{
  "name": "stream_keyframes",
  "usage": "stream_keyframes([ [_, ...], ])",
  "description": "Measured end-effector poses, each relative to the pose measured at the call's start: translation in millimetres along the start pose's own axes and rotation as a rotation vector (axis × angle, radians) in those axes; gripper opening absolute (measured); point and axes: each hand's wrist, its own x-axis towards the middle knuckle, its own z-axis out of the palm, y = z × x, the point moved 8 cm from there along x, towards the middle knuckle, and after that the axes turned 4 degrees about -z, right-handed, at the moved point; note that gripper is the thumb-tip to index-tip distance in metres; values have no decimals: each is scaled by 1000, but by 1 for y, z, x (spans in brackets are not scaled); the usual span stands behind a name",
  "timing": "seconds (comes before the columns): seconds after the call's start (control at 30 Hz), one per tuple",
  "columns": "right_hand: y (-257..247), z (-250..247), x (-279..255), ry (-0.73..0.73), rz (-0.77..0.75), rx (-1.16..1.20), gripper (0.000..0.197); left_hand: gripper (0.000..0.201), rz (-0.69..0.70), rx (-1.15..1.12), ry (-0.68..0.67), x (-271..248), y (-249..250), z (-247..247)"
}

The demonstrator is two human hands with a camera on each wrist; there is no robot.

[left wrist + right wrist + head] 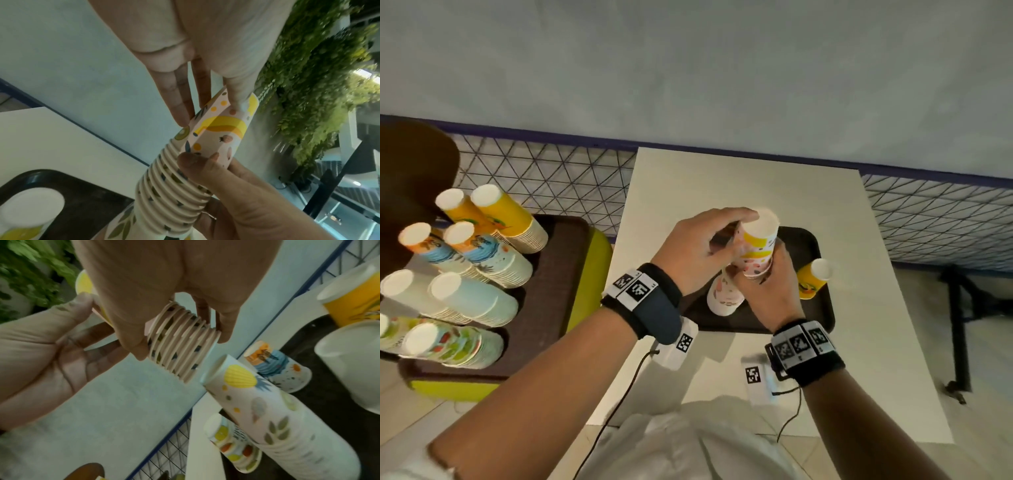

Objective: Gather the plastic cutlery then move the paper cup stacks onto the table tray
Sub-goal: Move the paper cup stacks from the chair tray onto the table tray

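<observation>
Side tray: brown, on a yellow-green stand at the left, carrying many upside-down paper cup stacks, yellow, blue-patterned, pale blue and fruit-printed
Left hand: above the table tray, fingers curled over the top end of the held stack, thumb against its side
Held stack: pink fruit-printed cups, upside down, held off the tray between both hands
Standing stack: same print, upright on the table tray just below the held one
Right hand: grips the held stack's lower rims
Yellow stack: on the black tray's right side, on the white table
</observation>
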Motion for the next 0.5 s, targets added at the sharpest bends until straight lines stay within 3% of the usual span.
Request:
stream_keyframes([
  [0.27,56,39,-1,-180,143,-86,86,41,-138,195,-95,1,-51,35],
  [0.4,75,48,-8,-209,195,-225,99,49,-219,193,-153,-12,-67,44],
  [0.5,78,38,-15,-178,270,-279,83,59,-246,142,-134,-27,-70,32],
])
